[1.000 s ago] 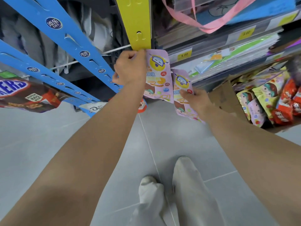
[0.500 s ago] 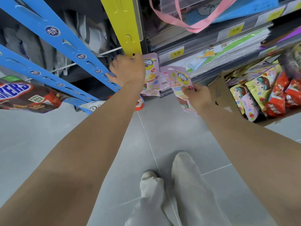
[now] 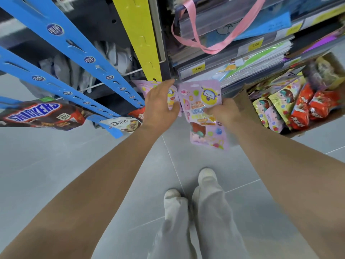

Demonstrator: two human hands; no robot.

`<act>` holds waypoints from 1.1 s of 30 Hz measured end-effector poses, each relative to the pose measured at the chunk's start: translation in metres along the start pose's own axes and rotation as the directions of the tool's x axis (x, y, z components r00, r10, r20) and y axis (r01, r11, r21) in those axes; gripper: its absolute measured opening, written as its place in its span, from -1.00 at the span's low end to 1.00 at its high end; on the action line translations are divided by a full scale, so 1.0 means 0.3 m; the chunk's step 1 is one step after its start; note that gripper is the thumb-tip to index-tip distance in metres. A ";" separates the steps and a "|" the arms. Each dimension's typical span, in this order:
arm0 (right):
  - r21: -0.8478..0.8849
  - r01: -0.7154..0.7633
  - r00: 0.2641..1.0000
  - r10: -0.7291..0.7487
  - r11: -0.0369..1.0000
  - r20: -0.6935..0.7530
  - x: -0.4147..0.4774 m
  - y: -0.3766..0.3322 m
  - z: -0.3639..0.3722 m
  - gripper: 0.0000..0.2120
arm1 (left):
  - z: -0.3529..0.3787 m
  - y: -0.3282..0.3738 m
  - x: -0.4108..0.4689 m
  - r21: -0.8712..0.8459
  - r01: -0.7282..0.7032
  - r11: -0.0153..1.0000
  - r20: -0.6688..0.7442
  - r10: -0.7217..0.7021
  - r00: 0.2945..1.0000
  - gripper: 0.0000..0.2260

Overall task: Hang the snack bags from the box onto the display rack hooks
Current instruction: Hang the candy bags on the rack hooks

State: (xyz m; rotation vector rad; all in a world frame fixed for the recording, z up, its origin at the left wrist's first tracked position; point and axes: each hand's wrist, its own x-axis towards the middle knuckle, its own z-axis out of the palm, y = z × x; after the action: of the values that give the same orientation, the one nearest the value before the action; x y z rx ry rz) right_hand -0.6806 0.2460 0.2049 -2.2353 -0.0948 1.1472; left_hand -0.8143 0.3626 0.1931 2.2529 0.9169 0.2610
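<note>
A yellow hanging strip (image 3: 141, 38) with hook tabs runs down to its lower end near my hands. A pink snack bag (image 3: 143, 86) hangs at that lower end, mostly hidden behind my left hand (image 3: 160, 105), whose fingers lie over it. My right hand (image 3: 222, 112) holds a second pink snack bag (image 3: 201, 101) with a robot face, upright, just right of the left hand. A cardboard box (image 3: 240, 103) at the right holds several yellow, pink and red snack bags (image 3: 291, 101).
Blue hanging strips (image 3: 80, 53) slant at the left, carrying a Snickers bag (image 3: 39, 114) and a Dove bag (image 3: 121, 124). Shelves with price tags (image 3: 197, 69) and stacked stationery sit behind. A pink ribbon (image 3: 211, 47) loops above. My feet (image 3: 190, 191) stand on grey floor tiles.
My right hand has lifted its pink bag up and closer to the left hand. My left hand has slid down off the strip's end onto the hung bag. The view has tilted.
</note>
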 end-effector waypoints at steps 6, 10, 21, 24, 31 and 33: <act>-0.348 0.076 0.971 -0.148 0.935 -0.185 -0.050 -0.059 0.025 -0.89 | -0.014 -0.030 0.025 0.055 -0.013 0.998 0.173 0.004 0.985 -0.42; -0.428 0.328 0.876 -0.440 0.842 -0.195 -0.073 -0.055 0.042 -0.76 | -0.025 -0.042 0.056 0.004 -0.021 1.000 0.130 0.020 0.991 -0.54; 0.292 0.155 0.961 -0.213 0.944 0.176 -0.033 -0.115 0.144 -0.94 | -0.112 -0.024 0.032 -0.135 0.142 0.981 -0.339 -0.181 0.923 -0.74; 0.338 0.232 0.957 -0.276 0.912 0.088 0.020 -0.147 0.179 -0.95 | -0.134 -0.040 0.074 -0.157 0.184 0.970 -0.399 -0.233 0.887 -0.72; 0.353 0.325 0.946 -0.297 0.877 -0.133 0.106 -0.163 0.218 -0.69 | -0.107 -0.020 0.148 0.010 0.175 0.985 -0.409 -0.155 0.899 -0.72; 0.381 0.327 0.945 -0.290 0.865 -0.153 0.103 -0.165 0.216 -0.78 | -0.100 -0.022 0.156 0.015 0.176 0.984 -0.422 -0.153 0.894 -0.72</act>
State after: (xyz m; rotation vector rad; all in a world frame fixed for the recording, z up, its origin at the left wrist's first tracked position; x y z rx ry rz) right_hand -0.7001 0.3279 0.1821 -1.8203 -0.1595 0.8036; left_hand -0.7962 0.4133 0.2082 2.1874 1.3450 0.6710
